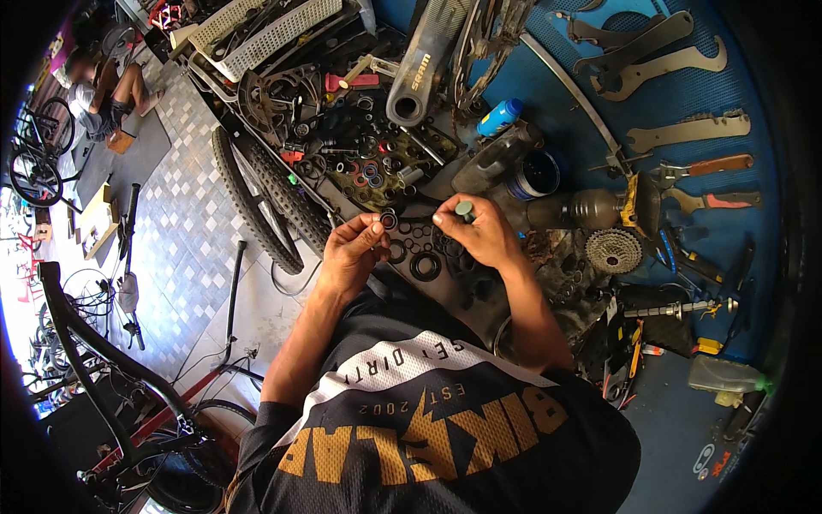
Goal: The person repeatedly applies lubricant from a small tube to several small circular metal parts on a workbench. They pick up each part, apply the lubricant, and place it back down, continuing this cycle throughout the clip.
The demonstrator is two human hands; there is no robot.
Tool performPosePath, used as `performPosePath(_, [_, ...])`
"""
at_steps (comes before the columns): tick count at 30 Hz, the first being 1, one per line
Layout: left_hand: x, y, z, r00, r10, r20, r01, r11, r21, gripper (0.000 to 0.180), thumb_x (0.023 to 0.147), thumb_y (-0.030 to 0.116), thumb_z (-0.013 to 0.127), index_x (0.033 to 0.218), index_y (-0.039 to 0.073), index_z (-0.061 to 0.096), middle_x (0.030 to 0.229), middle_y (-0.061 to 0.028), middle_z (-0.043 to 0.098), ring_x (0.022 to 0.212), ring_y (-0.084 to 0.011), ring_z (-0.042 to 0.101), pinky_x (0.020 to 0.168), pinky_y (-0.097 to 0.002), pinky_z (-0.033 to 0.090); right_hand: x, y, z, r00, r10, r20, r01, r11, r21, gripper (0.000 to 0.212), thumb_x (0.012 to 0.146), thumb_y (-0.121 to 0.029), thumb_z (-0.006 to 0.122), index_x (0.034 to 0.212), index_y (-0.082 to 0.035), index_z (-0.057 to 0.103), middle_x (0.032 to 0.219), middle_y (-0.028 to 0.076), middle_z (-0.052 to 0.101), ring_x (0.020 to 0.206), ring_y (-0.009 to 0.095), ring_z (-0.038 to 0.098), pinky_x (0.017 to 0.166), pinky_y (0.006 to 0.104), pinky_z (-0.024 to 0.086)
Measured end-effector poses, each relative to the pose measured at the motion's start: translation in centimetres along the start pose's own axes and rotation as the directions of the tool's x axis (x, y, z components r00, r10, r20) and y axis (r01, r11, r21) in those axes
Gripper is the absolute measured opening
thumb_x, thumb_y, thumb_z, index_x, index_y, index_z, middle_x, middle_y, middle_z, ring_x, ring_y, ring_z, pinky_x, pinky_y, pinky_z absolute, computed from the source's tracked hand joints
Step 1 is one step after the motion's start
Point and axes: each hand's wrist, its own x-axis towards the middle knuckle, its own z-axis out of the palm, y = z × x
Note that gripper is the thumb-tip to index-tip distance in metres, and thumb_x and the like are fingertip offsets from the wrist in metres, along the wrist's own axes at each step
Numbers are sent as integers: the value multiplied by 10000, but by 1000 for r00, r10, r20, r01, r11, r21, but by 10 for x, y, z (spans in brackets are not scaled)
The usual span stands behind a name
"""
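Between the thumb and fingers of my left hand (pixel 349 255) is a small dark ring-shaped bearing (pixel 388 220), held over the cluttered bench. My right hand (pixel 486 236) is closed a short way to its right. Its fingers grip a tool with a round, dull green handle end (pixel 463 208); the rest of the tool is hidden, so its kind does not show. The hands are apart. Just beyond and below them lie several black rubber rings (pixel 425 266). Farther off, a heap of loose bearings, rings and small parts (pixel 370 177) spreads across the bench.
A large crank arm (pixel 418 73) lies beyond the parts, with a blue bottle (pixel 500 118) and an open tub (pixel 536 174) to its right. A cassette (pixel 614 250) sits at right. Wrenches (pixel 689 133) hang on the blue panel. Tyres (pixel 257 201) stand left; another person (pixel 111 94) sits far left.
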Motion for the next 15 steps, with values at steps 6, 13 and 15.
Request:
performPosePath(6, [1,-3,-3,999,-1,38,-1,999,51,147,977,136,718,1091,46,690,942,-6,696,793,-102,625,709,-272,499,7,-26,29,999,-11,48,9,999,40,247,942,-268,756,977,-30,703,772,16,691,712,65,599,653,271,491])
performPosePath(13, [-2,-4,-4,1000,30,-2,-30,993,115,157,968,113,726,1094,25,696,920,-5,700,770,-84,638,679,-246,505,11,-16,42,1000,-15,23,16,999,-40,288,923,-306,772,975,-33,695,777,53,709,728,87,632,677,295,507])
performPosePath(15, [-2,-2,-4,999,36,4,-36,991,127,151,971,104,721,1092,19,695,917,-6,699,768,-80,636,673,-243,504,13,-11,43,1000,-12,28,12,1000,2,284,914,-294,780,968,-29,694,781,39,707,733,81,623,677,292,505])
